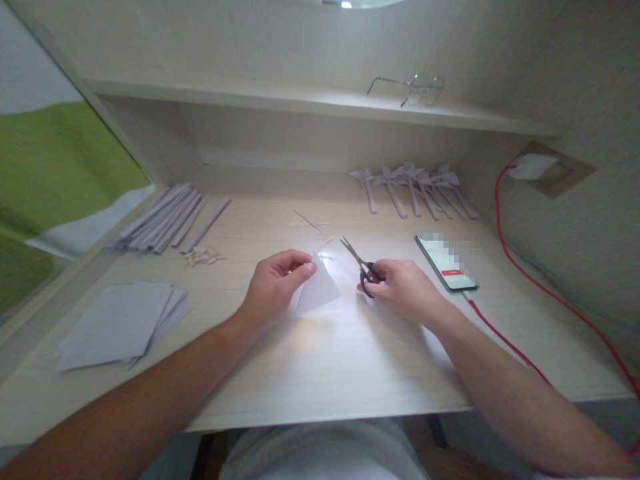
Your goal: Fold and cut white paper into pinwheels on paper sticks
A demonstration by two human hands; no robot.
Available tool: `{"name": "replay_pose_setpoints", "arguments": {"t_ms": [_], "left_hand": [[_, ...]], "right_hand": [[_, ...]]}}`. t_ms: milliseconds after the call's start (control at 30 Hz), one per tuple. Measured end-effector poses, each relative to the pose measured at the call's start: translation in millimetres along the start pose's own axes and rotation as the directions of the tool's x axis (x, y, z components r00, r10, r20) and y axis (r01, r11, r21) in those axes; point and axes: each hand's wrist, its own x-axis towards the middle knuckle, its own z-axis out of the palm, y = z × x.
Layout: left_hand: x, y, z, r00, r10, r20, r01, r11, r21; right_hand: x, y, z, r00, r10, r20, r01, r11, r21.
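Note:
Between the thumb and fingers of my left hand (277,283) is a white sheet of paper (321,290), pinched at its upper corner and looking folded into a triangle. My right hand (400,287) grips the black handles of a pair of scissors (356,252). The scissor blades point up and to the left, slightly apart, and do not touch the paper. Thin paper strips (310,221) lie on the desk just beyond my left hand.
Paper sheets (117,320) are stacked at left, behind them rolled paper sticks (163,220) and a small pile of pale bits (203,255). Paper pinwheels (413,183) lie at the back right. A phone (445,263) with a red cable (505,347) is at right; glasses (423,90) rest on the shelf.

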Motion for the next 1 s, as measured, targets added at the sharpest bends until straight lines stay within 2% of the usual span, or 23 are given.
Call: {"name": "replay_pose_setpoints", "arguments": {"t_ms": [167, 267, 467, 600, 767, 833, 900, 967, 1000], "left_hand": [[0, -2, 0.3, 1.000, 0.009, 0.024, -0.008, 0.999, -0.042], [1, -2, 0.9, 0.999, 0.022, 0.049, -0.018, 0.997, -0.078], [2, -3, -1.0, 0.994, -0.055, 0.092, 0.068, 0.988, -0.141], [1, -5, -2.0, 0.992, -0.060, 0.115, 0.077, 0.985, -0.152], [1, -5, -1.4, 0.992, -0.065, 0.106, 0.080, 0.985, -0.151], [1, -5, -0.8, 0.993, -0.065, 0.099, 0.080, 0.985, -0.151], [1, -5, -0.2, 0.993, -0.068, 0.094, 0.082, 0.985, -0.153], [1, -6, -0.1, 0.993, -0.066, 0.099, 0.081, 0.985, -0.155], [1, -6, -0.1, 0.992, -0.063, 0.105, 0.080, 0.984, -0.158]], "right_hand": [[-1, 1, -8, 1.000, 0.016, 0.000, -0.015, 0.982, -0.190], [-2, -1, -8, 1.000, 0.012, -0.014, -0.015, 0.977, -0.212], [-1, 0, -8, 0.999, 0.033, -0.019, -0.037, 0.962, -0.271], [-2, 1, -7, 0.998, 0.054, -0.013, -0.055, 0.935, -0.351], [-5, 0, -2, 1.000, -0.012, 0.003, 0.012, 0.904, -0.428], [-5, 0, 0, 0.999, -0.028, -0.026, 0.015, 0.918, -0.397], [-4, 0, 1, 0.992, -0.044, -0.114, 0.011, 0.963, -0.270], [-3, -1, 2, 0.975, -0.064, -0.211, 0.070, 0.997, 0.022], [-2, -2, 3, 0.970, -0.072, -0.233, 0.124, 0.968, 0.219]]}}
